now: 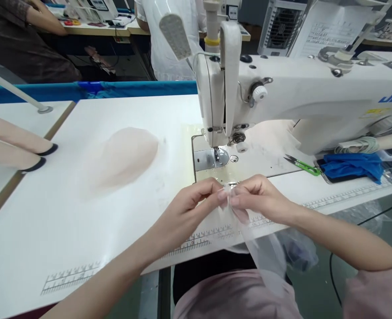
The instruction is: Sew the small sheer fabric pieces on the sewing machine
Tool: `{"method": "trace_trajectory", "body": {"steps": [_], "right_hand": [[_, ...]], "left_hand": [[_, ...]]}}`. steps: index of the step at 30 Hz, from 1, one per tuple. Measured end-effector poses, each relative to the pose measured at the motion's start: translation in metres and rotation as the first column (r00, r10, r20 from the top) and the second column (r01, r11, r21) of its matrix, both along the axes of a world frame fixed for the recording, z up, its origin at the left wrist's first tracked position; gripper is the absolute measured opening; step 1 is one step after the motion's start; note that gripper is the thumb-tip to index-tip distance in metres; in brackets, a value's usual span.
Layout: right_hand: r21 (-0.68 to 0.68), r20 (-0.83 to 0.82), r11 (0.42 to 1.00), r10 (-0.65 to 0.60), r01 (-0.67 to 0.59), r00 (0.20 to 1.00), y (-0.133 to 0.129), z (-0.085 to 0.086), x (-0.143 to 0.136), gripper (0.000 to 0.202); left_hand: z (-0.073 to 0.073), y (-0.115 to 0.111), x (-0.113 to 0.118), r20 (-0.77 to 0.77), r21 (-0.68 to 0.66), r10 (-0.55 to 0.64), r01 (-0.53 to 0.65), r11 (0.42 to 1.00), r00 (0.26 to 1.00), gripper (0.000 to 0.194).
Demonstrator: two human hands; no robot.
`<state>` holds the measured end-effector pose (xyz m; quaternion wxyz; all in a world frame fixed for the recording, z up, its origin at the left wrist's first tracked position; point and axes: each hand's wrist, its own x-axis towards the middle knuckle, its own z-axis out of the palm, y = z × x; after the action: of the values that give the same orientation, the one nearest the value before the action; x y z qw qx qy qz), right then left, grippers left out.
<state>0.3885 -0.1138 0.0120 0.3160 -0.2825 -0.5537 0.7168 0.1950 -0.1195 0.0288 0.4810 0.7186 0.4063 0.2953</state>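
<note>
Both my hands meet just in front of the sewing machine [295,84], pinching a strip of sheer white fabric [260,252]. My left hand [197,204] grips it between thumb and forefinger. My right hand [257,199] pinches it close beside, the fingertips of the two hands almost touching. From there the strip hangs over the table edge toward my lap. Behind my hands are the presser foot [217,155] and needle plate [209,160]. A thin, skin-toned sheer piece [129,153] lies flat on the table to the left.
Green thread snips [304,165] and a blue cloth [354,165] lie at the right. Two beige tube-shaped pieces with dark ends [13,157] rest at the left. Printed rulers [199,239] run along the front edge. Other people [169,40] are across the table.
</note>
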Motion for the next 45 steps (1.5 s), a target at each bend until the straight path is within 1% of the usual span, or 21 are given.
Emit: {"method": "trace_trajectory", "body": {"steps": [1,3,4,5,7,8,10,13,15,18,20,21,22,24,26,27,28,32,35,38,45], "right_hand": [[-0.089,-0.042,0.994,0.064,-0.067,0.997,0.003,0.000,0.003,0.044],[-0.179,-0.041,0.965,0.185,-0.189,0.982,0.011,0.001,0.007,0.042],[-0.172,0.016,0.960,0.226,-0.220,0.974,0.015,0.001,0.009,0.038],[-0.129,0.107,0.968,0.231,-0.216,0.967,0.020,0.001,0.010,0.031],[0.003,0.263,0.985,0.163,-0.170,0.951,0.031,0.000,0.011,0.016],[0.054,0.300,0.986,0.133,-0.156,0.945,0.036,0.000,0.011,0.013],[0.115,0.317,0.980,0.118,-0.162,0.941,0.045,-0.002,0.010,0.014],[0.177,0.351,0.970,0.099,-0.169,0.931,0.057,-0.003,0.007,0.010],[0.204,0.389,0.969,0.054,-0.143,0.920,0.061,-0.002,0.005,0.008],[0.176,0.430,0.980,0.011,-0.096,0.903,0.063,0.000,0.003,0.008],[0.192,0.441,0.980,-0.037,-0.054,0.897,0.062,0.000,0.003,0.007],[0.238,0.441,0.971,-0.077,-0.034,0.894,0.061,-0.002,0.003,0.007],[0.313,0.435,0.950,-0.126,-0.018,0.891,0.059,-0.005,0.003,0.007],[0.497,0.407,0.868,-0.234,0.001,0.883,0.055,-0.011,0.003,0.004],[0.637,0.359,0.771,-0.317,0.018,0.878,0.051,-0.017,0.003,0.005],[0.680,0.334,0.733,-0.341,0.026,0.879,0.050,-0.020,0.004,0.008],[0.711,0.314,0.703,-0.353,0.028,0.882,0.049,-0.021,0.005,0.010],[0.784,0.298,0.620,-0.343,-0.024,0.891,0.047,-0.024,0.007,0.010],[0.787,0.313,0.615,-0.329,-0.049,0.891,0.047,-0.023,0.007,0.011],[0.778,0.304,0.628,-0.328,-0.034,0.894,0.047,-0.024,0.006,0.013],[0.788,0.283,0.615,-0.344,-0.013,0.895,0.045,-0.027,0.005,0.011]], "left_hand": [[0.001,0.004,-0.003,0.024,-0.057,-0.046,0.047,0.997,0.999,0.032],[0.002,0.013,-0.008,0.065,-0.189,-0.153,0.163,0.968,0.986,0.033],[0.002,0.017,-0.010,0.076,-0.240,-0.194,0.207,0.948,0.978,0.033],[0.001,0.021,-0.012,0.076,-0.270,-0.219,0.232,0.935,0.973,0.033],[-0.002,0.030,-0.014,0.040,-0.268,-0.216,0.219,0.938,0.975,0.031],[-0.003,0.033,-0.014,0.012,-0.249,-0.206,0.203,0.947,0.978,0.031],[-0.006,0.039,-0.015,-0.028,-0.214,-0.199,0.188,0.959,0.980,0.030],[-0.008,0.045,-0.014,-0.034,-0.204,-0.199,0.188,0.961,0.979,0.029],[-0.010,0.047,-0.012,-0.068,-0.179,-0.154,0.140,0.974,0.986,0.029],[-0.016,0.047,-0.010,-0.157,-0.039,-0.016,0.010,0.999,0.988,0.030],[-0.023,0.045,-0.010,-0.213,0.135,0.093,-0.064,0.989,0.973,0.026],[-0.028,0.044,-0.010,-0.246,0.252,0.151,-0.087,0.964,0.957,0.023],[-0.033,0.043,-0.011,-0.275,0.378,0.205,-0.090,0.921,0.939,0.020],[-0.041,0.041,-0.013,-0.298,0.602,0.291,-0.058,0.796,0.909,0.017],[-0.047,0.039,-0.014,-0.290,0.732,0.336,-0.019,0.681,0.896,0.015],[-0.048,0.038,-0.014,-0.286,0.755,0.344,-0.010,0.655,0.894,0.013],[-0.049,0.038,-0.014,-0.283,0.763,0.349,-0.011,0.646,0.893,0.013],[-0.050,0.037,-0.012,-0.291,0.737,0.339,-0.017,0.676,0.895,0.013],[-0.050,0.037,-0.011,-0.281,0.740,0.329,-0.015,0.672,0.902,0.013],[-0.051,0.036,-0.011,-0.270,0.742,0.326,-0.021,0.670,0.906,0.014],[-0.052,0.036,-0.011,-0.246,0.747,0.327,-0.037,0.664,0.913,0.015]]}}
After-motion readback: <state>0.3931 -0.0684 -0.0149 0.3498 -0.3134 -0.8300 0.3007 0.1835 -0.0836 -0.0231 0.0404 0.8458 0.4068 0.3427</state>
